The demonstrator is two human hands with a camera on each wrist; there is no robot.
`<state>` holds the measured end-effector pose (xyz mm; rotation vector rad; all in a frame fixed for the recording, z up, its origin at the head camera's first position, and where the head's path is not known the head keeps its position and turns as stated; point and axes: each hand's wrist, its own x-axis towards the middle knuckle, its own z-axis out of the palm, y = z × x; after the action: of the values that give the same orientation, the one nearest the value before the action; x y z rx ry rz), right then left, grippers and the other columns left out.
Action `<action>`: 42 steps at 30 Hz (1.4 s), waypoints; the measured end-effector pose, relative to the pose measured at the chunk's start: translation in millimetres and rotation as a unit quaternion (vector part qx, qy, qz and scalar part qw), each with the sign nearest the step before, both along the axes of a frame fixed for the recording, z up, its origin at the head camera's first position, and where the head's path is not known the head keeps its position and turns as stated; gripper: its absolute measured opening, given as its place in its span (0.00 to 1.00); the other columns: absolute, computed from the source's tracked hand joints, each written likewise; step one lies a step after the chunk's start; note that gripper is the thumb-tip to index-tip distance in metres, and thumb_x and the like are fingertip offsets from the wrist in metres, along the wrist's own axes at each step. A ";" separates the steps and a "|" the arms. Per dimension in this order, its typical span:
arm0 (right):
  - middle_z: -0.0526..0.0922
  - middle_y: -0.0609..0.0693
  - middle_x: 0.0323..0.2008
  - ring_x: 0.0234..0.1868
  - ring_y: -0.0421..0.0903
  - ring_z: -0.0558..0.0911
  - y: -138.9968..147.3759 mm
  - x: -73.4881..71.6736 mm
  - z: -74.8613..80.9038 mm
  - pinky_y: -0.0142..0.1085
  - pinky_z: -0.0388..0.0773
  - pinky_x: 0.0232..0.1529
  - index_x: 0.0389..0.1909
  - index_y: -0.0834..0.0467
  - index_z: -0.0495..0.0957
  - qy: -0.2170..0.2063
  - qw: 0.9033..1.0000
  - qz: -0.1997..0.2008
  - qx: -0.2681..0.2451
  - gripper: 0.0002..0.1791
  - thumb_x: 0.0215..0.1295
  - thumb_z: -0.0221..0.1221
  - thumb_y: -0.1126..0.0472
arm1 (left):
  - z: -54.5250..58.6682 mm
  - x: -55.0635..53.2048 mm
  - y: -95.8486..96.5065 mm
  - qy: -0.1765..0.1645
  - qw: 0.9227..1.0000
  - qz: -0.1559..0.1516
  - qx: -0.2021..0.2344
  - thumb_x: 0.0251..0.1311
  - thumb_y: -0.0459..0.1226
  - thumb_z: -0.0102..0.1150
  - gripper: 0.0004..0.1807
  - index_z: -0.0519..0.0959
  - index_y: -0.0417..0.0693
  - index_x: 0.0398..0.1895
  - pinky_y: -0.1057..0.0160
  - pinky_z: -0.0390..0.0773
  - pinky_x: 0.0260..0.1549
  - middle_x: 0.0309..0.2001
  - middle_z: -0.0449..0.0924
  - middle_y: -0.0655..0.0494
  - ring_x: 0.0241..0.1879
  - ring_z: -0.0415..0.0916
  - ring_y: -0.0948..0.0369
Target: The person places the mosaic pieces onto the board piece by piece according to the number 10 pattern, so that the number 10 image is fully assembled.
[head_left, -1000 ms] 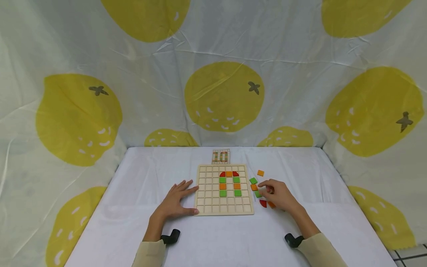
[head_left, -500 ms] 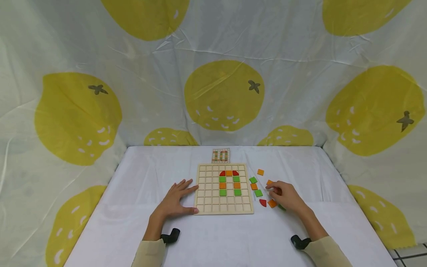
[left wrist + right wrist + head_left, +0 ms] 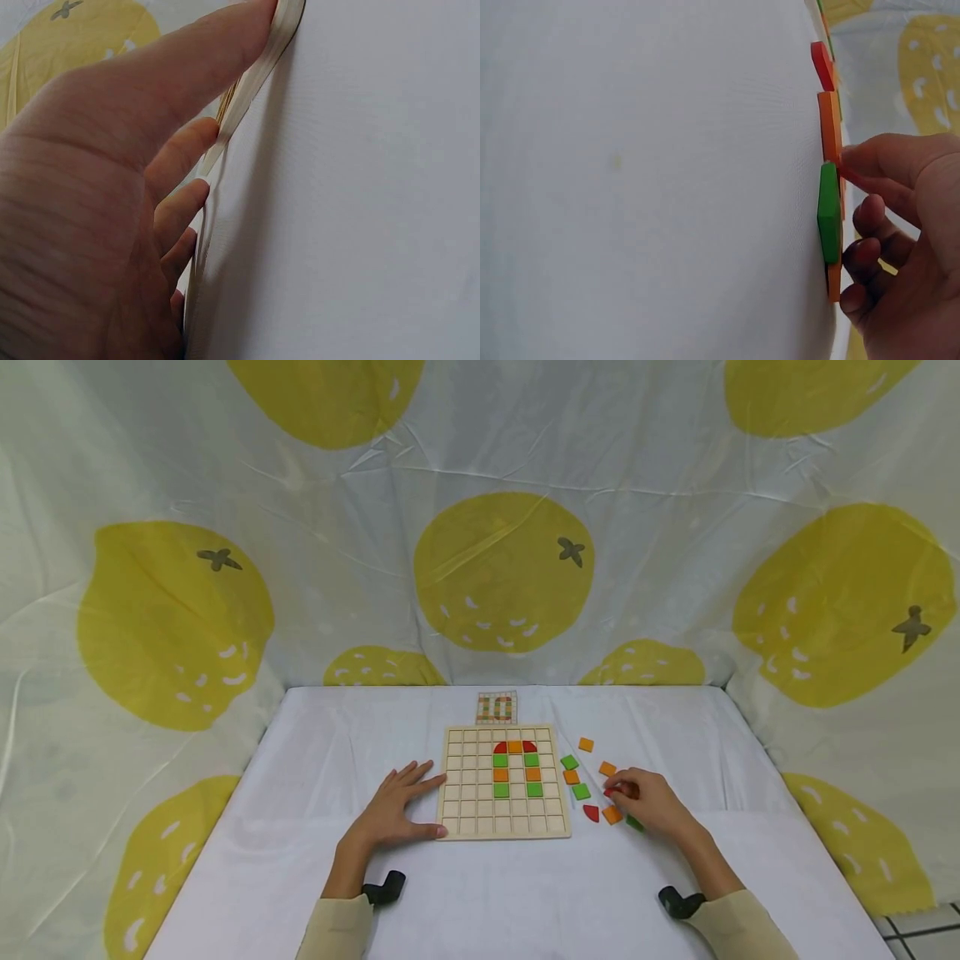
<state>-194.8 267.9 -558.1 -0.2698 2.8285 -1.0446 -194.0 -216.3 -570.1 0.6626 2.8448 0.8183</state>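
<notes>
My left hand [image 3: 397,807] lies spread at the left side of a wooden grid board [image 3: 465,829], its thumb and index finger touching the board's edge. In the left wrist view the thumb [image 3: 172,71] presses that edge. To the board's right, my right hand [image 3: 654,803] pinches a small red piece [image 3: 610,792] between thumb and index finger; the fingers partly hide it. A green tile [image 3: 829,214] and an orange tile [image 3: 829,126] lie close to those fingers in the right wrist view. On the board, red, orange and green tiles form an arch with two legs.
Loose tiles lie between board and right hand: a red quarter-round piece [image 3: 592,813], a green tile [image 3: 581,792], an orange tile [image 3: 586,744] and several others. A small pattern card [image 3: 497,707] touches or nearly touches the board's far edge. Lemon-print cloth [image 3: 652,585] hangs behind the white table.
My right hand has moved right, away from the tiles nearest the board, uncovering several. A red piece now shows between its fingertips. The left hand and the board stay in place.
</notes>
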 end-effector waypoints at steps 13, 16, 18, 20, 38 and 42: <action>0.72 0.46 0.28 0.30 0.42 0.71 9.8 3.5 2.0 0.30 0.67 0.29 0.46 0.54 0.85 -0.008 1.000 0.006 0.002 0.09 0.66 0.67 0.63 | 1.5 0.9 0.9 0.007 1.000 0.004 0.007 0.46 0.68 0.71 0.51 0.70 0.65 0.76 0.36 0.44 0.79 0.81 0.58 0.54 0.83 0.47 0.46; 0.73 0.46 0.27 0.29 0.41 0.71 10.1 3.6 1.7 0.30 0.68 0.28 0.44 0.54 0.85 -0.005 1.000 0.007 -0.002 0.09 0.64 0.69 0.60 | 2.4 1.6 0.9 0.010 1.000 0.002 0.008 0.47 0.68 0.71 0.51 0.70 0.64 0.76 0.35 0.45 0.79 0.81 0.58 0.52 0.82 0.48 0.45; 0.73 0.45 0.27 0.29 0.41 0.71 9.7 3.9 1.3 0.29 0.68 0.28 0.42 0.54 0.85 -0.003 1.000 0.006 -0.002 0.09 0.63 0.70 0.58 | 3.2 2.1 0.9 0.009 1.000 0.000 0.010 0.47 0.68 0.71 0.50 0.70 0.63 0.75 0.35 0.45 0.79 0.81 0.58 0.52 0.82 0.48 0.45; 0.73 0.46 0.27 0.29 0.42 0.72 9.6 4.0 1.4 0.30 0.68 0.28 0.42 0.53 0.84 -0.004 1.000 0.006 -0.003 0.10 0.62 0.72 0.56 | 3.8 2.2 0.8 0.008 1.000 -0.001 0.011 0.47 0.68 0.70 0.50 0.71 0.63 0.75 0.35 0.45 0.78 0.81 0.59 0.51 0.82 0.48 0.44; 0.73 0.43 0.27 0.28 0.37 0.70 7.9 2.0 3.0 0.29 0.68 0.28 0.50 0.54 0.85 0.005 0.998 0.069 0.001 0.14 0.63 0.66 0.65 | 3.7 0.2 0.3 0.014 1.000 -0.011 0.013 0.47 0.67 0.71 0.50 0.71 0.63 0.75 0.33 0.47 0.77 0.80 0.60 0.50 0.81 0.50 0.42; 0.73 0.44 0.27 0.29 0.38 0.71 7.8 1.8 4.0 0.29 0.68 0.28 0.49 0.54 0.85 0.004 0.998 0.062 0.001 0.12 0.65 0.68 0.60 | 3.2 0.3 0.1 0.013 1.000 -0.008 0.012 0.47 0.67 0.71 0.50 0.71 0.63 0.75 0.34 0.46 0.78 0.80 0.59 0.50 0.81 0.50 0.43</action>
<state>-192.9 275.7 -554.1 -0.4450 2.7782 -1.0160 -193.7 -216.2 -566.9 0.7036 2.8543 0.8480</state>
